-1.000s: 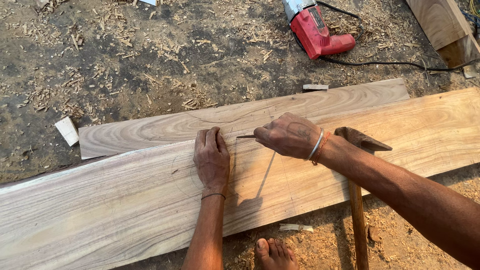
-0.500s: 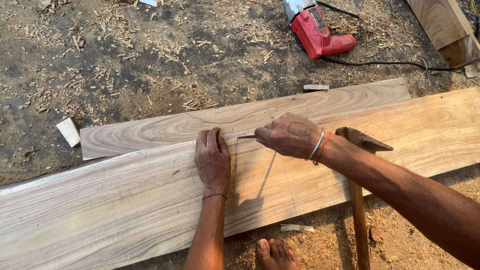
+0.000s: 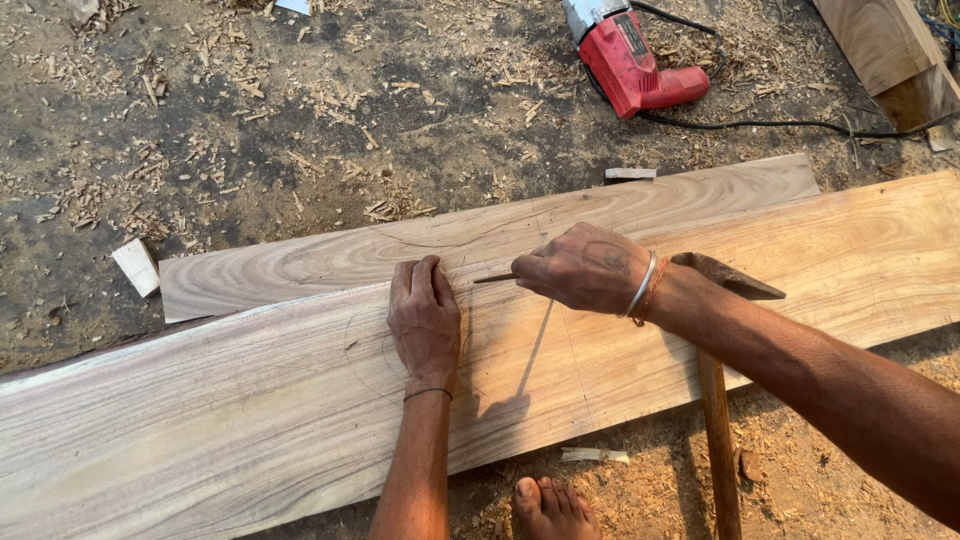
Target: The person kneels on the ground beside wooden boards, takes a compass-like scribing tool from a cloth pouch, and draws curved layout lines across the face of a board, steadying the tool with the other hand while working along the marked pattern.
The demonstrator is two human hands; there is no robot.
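Across the dirt ground (image 3: 300,130), strewn with wood chips, I see a long pale plank (image 3: 200,420) running from lower left to upper right, with a narrower board (image 3: 480,235) lying just behind it and touching its far edge. On the plank rests a hammer (image 3: 722,400), its dark head near my right wrist and its wooden handle pointing back toward me over the near edge. My left hand (image 3: 425,320) lies flat on the plank, fingers together and pressed down, holding nothing. My right hand (image 3: 580,268) is closed around a thin pencil (image 3: 495,278), whose tip points left and sits just beside the left fingertips, on the plank near its far edge. Faint curved lines show on the wood around the left hand. Farther off lies a red power drill (image 3: 630,60) with its black cord, and a small pale wood offcut (image 3: 136,266) sits at the left.
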